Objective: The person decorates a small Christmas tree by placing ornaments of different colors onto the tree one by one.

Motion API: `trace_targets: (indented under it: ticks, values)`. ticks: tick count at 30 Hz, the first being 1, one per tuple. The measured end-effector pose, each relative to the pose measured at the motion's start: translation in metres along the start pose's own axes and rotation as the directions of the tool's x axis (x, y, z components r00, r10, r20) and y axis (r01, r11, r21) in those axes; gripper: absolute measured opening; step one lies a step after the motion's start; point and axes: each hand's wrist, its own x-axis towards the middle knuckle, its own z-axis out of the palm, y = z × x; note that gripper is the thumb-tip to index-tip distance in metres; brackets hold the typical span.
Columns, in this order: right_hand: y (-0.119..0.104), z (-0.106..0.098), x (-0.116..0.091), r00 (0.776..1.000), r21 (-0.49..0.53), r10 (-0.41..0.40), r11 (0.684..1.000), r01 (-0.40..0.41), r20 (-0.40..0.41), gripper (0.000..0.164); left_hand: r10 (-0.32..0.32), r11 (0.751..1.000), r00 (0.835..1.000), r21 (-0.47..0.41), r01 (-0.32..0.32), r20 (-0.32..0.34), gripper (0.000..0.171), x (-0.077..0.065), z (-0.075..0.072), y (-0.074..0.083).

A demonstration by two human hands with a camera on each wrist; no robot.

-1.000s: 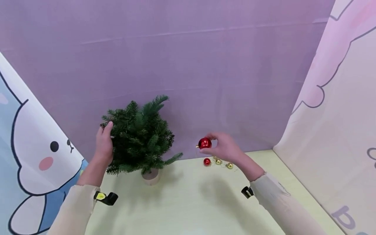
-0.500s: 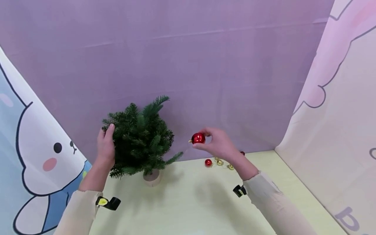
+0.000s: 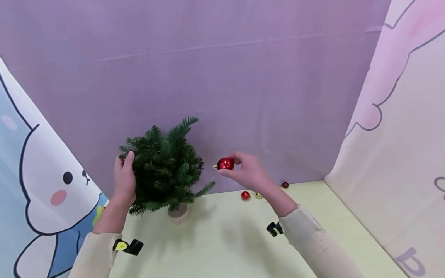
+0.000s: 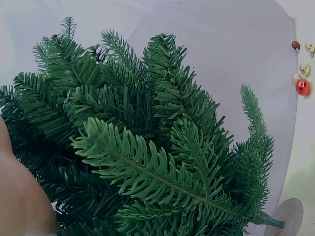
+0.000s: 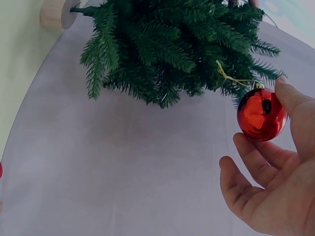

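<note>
A small artificial Christmas tree point(image 3: 163, 170) with a pale round base point(image 3: 178, 214) stands on the left part of the table. My left hand point(image 3: 124, 180) grips its left side, thumb in front and the other fingers partly hidden by needles. A shiny red ball ornament point(image 3: 226, 163) is pinched between thumb and fingers of my right hand point(image 3: 249, 173), in the air just right of the branches. Its gold cap points towards the tree, and in the right wrist view a gold string loop point(image 5: 224, 73) trails from the cap, overlapping the green needles.
Behind the right forearm, a red ball point(image 3: 245, 195), a gold ball point(image 3: 259, 195) and a dark red ball point(image 3: 285, 185) lie on the pale table point(image 3: 208, 247). A purple cloth point(image 3: 243, 96) hangs behind the tree. Printed cartoon panels flank both sides.
My right hand has carried the red ball ornament left, closer to the tree, uncovering the dark red ball at the back. The left hand stays on the tree.
</note>
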Motion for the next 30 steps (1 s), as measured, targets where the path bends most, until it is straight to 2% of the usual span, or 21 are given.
trace_targets:
  ticks: [5, 15, 20, 30]
  values:
    - [-0.012, 0.007, -0.001, 1.000, -0.001, 0.021, 1.000, -0.021, -0.010, 0.039, 0.049, 0.999, 0.999, -0.009, -0.049, -0.016, 0.076, 0.004, 0.000, -0.001]
    - [-0.035, 0.014, -0.004, 0.996, -0.015, 0.075, 0.997, -0.076, -0.038, 0.040, 0.050, 0.998, 0.998, -0.025, -0.051, -0.024, 0.070, 0.002, 0.000, 0.005]
    - [-0.037, 0.020, -0.003, 0.997, 0.021, 0.078, 0.997, -0.078, -0.024, 0.042, 0.025, 0.999, 0.998, -0.032, -0.027, -0.050, 0.070, -0.004, -0.002, 0.006]
    - [-0.046, 0.031, -0.004, 0.998, 0.094, 0.056, 0.994, -0.055, -0.007, 0.043, 0.044, 0.999, 0.997, -0.003, -0.045, -0.058, 0.069, -0.016, -0.007, 0.007]
